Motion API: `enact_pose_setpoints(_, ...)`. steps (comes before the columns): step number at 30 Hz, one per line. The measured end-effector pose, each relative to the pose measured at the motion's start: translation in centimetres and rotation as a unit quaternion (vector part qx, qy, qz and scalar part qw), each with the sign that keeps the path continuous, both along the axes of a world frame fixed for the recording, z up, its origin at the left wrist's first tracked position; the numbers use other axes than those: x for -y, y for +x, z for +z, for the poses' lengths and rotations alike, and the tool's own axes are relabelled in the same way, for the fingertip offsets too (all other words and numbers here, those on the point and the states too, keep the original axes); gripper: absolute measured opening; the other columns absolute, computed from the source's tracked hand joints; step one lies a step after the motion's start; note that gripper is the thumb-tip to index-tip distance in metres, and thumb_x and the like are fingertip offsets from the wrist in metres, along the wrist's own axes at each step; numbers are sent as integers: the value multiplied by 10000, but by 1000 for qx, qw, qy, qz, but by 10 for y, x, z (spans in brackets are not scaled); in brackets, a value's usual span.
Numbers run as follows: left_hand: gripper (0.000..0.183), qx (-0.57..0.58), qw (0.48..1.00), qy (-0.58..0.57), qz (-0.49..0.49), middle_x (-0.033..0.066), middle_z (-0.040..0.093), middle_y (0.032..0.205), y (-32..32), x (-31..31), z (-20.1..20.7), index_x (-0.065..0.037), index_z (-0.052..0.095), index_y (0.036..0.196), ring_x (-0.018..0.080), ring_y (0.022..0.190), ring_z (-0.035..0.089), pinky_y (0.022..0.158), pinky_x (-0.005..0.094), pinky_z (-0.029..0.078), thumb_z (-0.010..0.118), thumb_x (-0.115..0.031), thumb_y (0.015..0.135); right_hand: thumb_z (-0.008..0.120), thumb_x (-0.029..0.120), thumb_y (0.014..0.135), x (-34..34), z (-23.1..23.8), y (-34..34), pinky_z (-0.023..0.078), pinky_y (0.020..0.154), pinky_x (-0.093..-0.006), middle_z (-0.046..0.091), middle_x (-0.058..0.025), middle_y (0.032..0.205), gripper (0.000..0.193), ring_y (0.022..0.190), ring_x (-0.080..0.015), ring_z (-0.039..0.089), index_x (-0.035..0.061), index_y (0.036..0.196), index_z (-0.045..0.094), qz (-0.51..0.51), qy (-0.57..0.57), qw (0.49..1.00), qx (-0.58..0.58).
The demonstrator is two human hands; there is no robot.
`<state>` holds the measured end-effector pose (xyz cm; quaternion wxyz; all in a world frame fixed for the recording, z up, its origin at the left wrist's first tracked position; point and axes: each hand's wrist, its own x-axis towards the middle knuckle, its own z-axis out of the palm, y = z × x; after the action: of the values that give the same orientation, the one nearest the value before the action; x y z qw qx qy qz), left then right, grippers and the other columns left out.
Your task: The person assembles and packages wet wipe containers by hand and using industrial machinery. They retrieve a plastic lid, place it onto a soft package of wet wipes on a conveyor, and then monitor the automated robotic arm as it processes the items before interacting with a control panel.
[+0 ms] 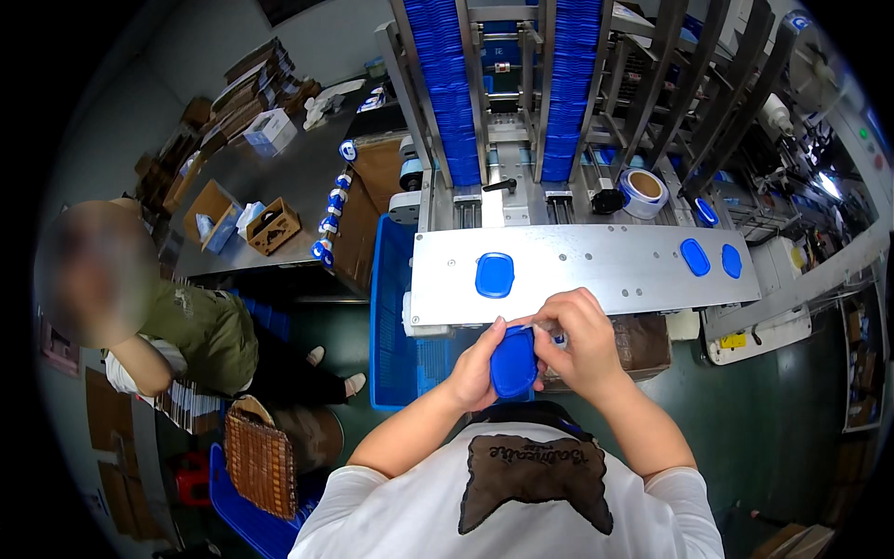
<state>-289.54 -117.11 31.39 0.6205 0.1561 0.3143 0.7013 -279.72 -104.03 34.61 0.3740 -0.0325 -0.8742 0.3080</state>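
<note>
Seated person: at the far left we see another person (177,326) sitting low, one arm bent, beside a woven basket (261,461) on the floor.
Back bench: behind that person we see a grey bench (289,177) carrying small cardboard boxes (273,226) and a white carton (270,130).
Blue crate: we see a blue plastic crate (391,317) standing just left of the machine, below the metal plate's left end.
Left hand: our left hand (477,366) cups the left side of a stack of blue lids (514,361); its grip is closed around the stack, thumb up along the stack's edge.
Stack of blue lids: we hold it between both hands, just below the near edge of the metal plate, above our chest.
Right hand: our right hand (577,340) is curled over the top and right side of the stack; its grip is clamped on it too, fingers touching the left thumb.
Metal plate: we see a flat silver plate (596,270) across the machine, with one blue lid (494,275) lying just above our hands.
Feed chutes: above the plate we see two slanted chutes (507,84) packed with blue lids.
Right end: we see two more blue lids (710,258) side by side on the plate's right end, and a tape roll (643,191) behind them.
</note>
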Motion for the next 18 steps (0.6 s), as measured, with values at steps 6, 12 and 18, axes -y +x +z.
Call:
enact_pose_setpoints(6, 563, 40, 999, 17, -3, 95, 545, 977, -11, 1, -3, -27, 391, 1282, 195, 879, 540, 699, 360, 511, 251, -457, 946, 651, -15, 650, -9, 12, 9, 473, 633, -325, 563, -88, 813, 171, 747, -250, 555, 28, 793, 567, -132, -66, 988, -39)
enact_pose_setpoints(12, 560, 3, 1000, -22, -12, 124, 550, 1015, -4, 0, -2, -7, 427, 1224, 223, 894, 548, 685, 367, 509, 222, -445, 942, 662, 18, 641, 4, 1, -3, 461, 670, -340, 558, -94, 815, 217, 762, -274, 543, 40, 838, 572, 14, -5, 1000, 25)
enact_pose_setpoints(18, 539, 29, 999, -12, -18, 116, 541, 995, -4, 0, 1, 5, 422, 1231, 208, 848, 527, 662, 375, 497, 268, -413, 927, 666, 13, 602, -5, 5, 5, 448, 654, -349, 552, -85, 788, 228, 736, -272, 532, 41, 792, 544, -11, 13, 1000, 15)
